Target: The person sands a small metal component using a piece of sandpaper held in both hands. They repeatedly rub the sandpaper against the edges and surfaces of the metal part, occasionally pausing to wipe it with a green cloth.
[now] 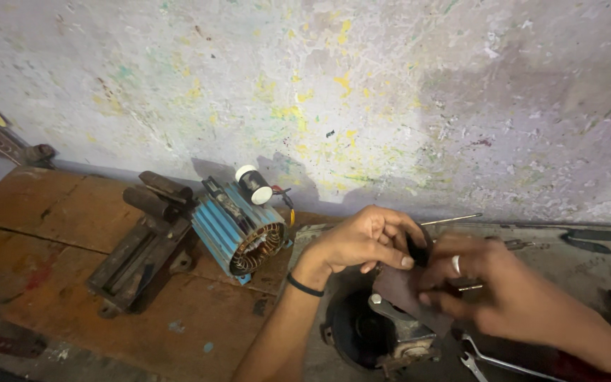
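Both hands meet over a dark motor housing. Left hand and right hand pinch a dark flat piece. Blue motor stator lies at nine o'clock, wrench at five.

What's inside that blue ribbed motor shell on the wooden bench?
Inside the blue motor shell, copper wire coils ring the open end around a dark hollow middle. How far the coils run back is hidden by the shell. A white-capped cylinder sits on top.
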